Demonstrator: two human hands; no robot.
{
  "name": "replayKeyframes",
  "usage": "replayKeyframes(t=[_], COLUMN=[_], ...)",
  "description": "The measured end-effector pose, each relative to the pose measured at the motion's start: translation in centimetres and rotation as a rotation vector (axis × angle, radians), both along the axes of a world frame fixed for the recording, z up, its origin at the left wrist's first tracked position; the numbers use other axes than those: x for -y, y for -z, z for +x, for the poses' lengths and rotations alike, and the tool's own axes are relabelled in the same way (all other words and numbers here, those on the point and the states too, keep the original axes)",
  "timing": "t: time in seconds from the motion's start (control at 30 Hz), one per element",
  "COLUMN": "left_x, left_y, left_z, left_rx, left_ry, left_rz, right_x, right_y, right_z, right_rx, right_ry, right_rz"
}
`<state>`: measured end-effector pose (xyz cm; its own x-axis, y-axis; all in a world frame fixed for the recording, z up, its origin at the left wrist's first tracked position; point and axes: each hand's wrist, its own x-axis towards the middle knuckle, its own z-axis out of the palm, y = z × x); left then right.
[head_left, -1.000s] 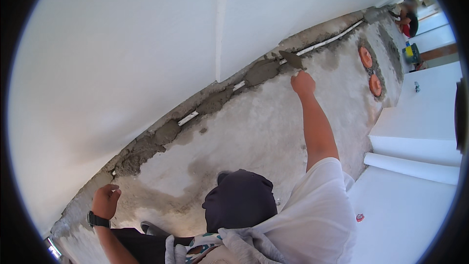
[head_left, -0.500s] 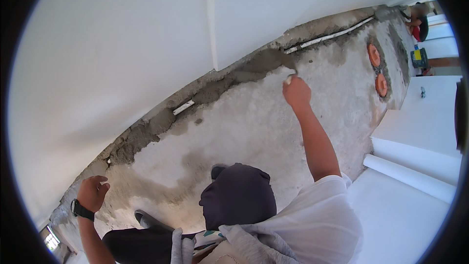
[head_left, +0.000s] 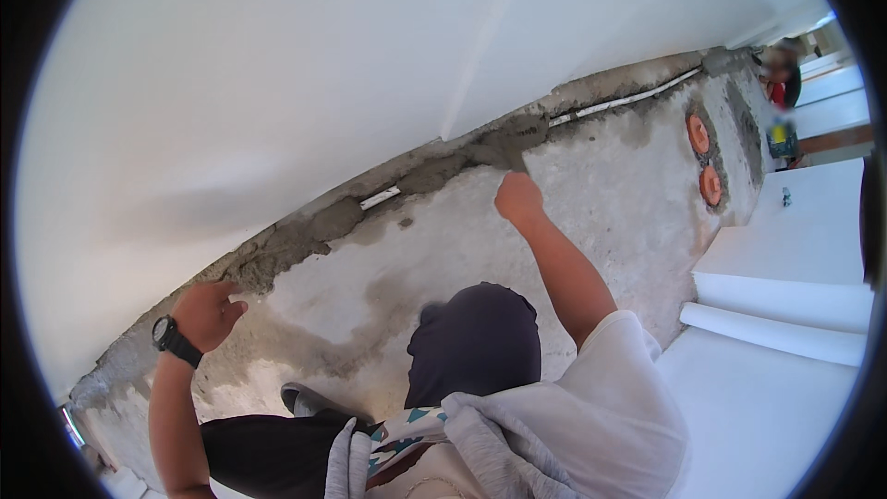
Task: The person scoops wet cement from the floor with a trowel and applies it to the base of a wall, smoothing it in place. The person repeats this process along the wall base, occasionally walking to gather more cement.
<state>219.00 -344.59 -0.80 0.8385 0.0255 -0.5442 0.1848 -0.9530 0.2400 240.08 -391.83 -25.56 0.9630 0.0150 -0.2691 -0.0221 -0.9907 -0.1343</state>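
Observation:
My right hand [head_left: 517, 199] is raised against a rough grey plastered wall [head_left: 610, 222] and is closed on a small trowel-like tool [head_left: 514, 164]. The tool's tip sits in the dark wet mortar strip [head_left: 462, 162] that runs below the smooth white surface [head_left: 323, 65]. My left hand [head_left: 208, 312], with a black watch on its wrist, rests with loosely curled fingers against the lower end of the same mortar strip [head_left: 277, 254] and holds nothing. A white pipe [head_left: 619, 103] shows in the strip to the right of the tool.
Two round orange wall boxes [head_left: 699, 134] [head_left: 710, 185] are set in the plaster at right. A white roll [head_left: 776, 333] lies on white sheeting at lower right. Another person [head_left: 781, 74] stands far off at upper right. A dark hood [head_left: 476, 342] fills the lower middle.
My right hand has slid with the tool leftward along the mortar strip. My left hand has come up and to the right along the wall. The view has shifted.

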Motion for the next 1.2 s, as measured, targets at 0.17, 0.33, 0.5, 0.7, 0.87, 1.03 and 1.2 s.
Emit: replayKeyframes(t=[0.17,0.33,0.5,0.7,0.87,1.03,1.2], left_x=[-4.0,-7.7,-10.4,-12.6,-12.2,-12.1,-12.4], left_y=[3.6,4.1,5.3,4.7,3.5,3.6,4.0], left_z=[-3.1,-5.1,-7.5,-9.7,-9.8,-9.8,-8.9], left_rx=[-0.215,-0.092,-0.095,-0.036,-0.012,-0.052,-0.098], left_ry=[-0.025,-0.045,-0.061,-0.108,-0.146,-0.13,-0.179], left_rz=[-0.058,-0.159,-0.233,-0.179,-0.252,-0.25,-0.182], right_x=[-0.9,-3.5,-11.2,-7.1,-7.6,-13.6,-13.8], right_y=[-1.9,-0.4,3.3,1.3,1.1,-0.5,-4.3], right_z=[-3.7,-5.8,-9.3,-7.6,-2.7,-7.2,-8.0], right_rx=[-0.008,-0.082,-0.072,0.175,0.0,-0.119,-0.16], right_ry=[0.058,0.158,-0.012,-0.084,0.033,-0.357,-0.304], right_rz=[0.149,0.173,0.37,0.201,0.02,-0.091,0.117])
